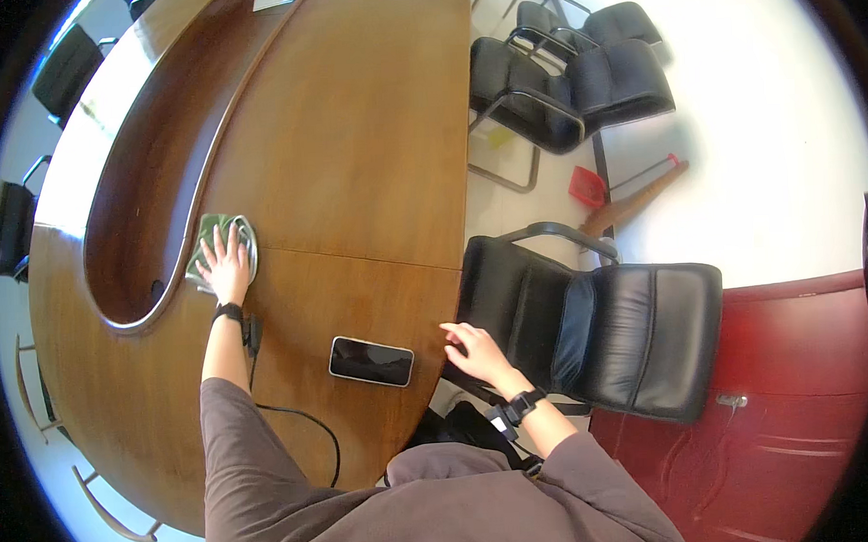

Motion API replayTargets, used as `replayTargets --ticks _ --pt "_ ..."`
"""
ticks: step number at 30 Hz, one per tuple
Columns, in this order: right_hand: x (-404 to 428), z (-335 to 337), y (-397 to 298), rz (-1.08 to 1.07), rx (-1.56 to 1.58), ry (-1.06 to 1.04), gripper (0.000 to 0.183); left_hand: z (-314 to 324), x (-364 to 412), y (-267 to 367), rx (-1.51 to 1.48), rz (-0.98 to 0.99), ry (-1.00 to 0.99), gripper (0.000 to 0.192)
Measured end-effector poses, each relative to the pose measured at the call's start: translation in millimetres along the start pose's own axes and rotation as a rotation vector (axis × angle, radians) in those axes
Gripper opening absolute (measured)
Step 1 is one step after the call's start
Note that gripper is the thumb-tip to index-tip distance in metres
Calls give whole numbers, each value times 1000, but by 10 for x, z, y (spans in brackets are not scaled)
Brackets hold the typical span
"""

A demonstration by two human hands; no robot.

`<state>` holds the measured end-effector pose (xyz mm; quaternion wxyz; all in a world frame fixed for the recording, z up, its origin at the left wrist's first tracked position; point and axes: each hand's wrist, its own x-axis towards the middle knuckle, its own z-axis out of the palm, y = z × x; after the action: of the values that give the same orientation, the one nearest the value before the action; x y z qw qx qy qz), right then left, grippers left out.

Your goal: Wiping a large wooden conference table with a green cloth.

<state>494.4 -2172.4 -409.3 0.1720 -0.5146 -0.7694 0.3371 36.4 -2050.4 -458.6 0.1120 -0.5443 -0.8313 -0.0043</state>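
Note:
My left hand (226, 267) lies flat with fingers spread on a folded green-and-white cloth (206, 229). The cloth rests on the wooden conference table (344, 152), beside the rim of its sunken centre. Close to the table's right edge is my right hand (476, 350), its fingers loosely bent and apart with nothing in them. Whether its fingertips touch the edge I cannot tell. Between my two arms a smartphone (371, 361) with a dark screen lies face up on the tabletop.
A black padded armchair (513, 290) stands against the table's right side; several more chairs (521, 89) are farther up. A red dustpan (587, 187) and a broom (639, 196) are on the floor. A black cable (306, 415) runs near my left arm. At lower right is a red door (788, 352).

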Motion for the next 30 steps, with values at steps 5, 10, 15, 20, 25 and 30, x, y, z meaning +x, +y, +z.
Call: replayTargets --ticks 5,10,15,20,25,30 --pt "-393 -135 484 173 102 206 28 -26 -57 1239 -137 140 162 51" --pt "-586 80 981 199 53 274 25 280 -1000 2595 -489 571 174 47" --pt "-665 337 1235 206 74 319 23 684 -1636 3222 -623 774 149 43" --pt "-924 457 1521 200 -71 330 21 1154 -1424 3061 -533 826 81 45" --pt "-1422 436 2058 262 -240 463 21 1973 -1111 2654 -351 512 -36 51" --pt "-2350 517 2674 501 -261 779 20 3141 -797 2306 -355 148 -476 56"
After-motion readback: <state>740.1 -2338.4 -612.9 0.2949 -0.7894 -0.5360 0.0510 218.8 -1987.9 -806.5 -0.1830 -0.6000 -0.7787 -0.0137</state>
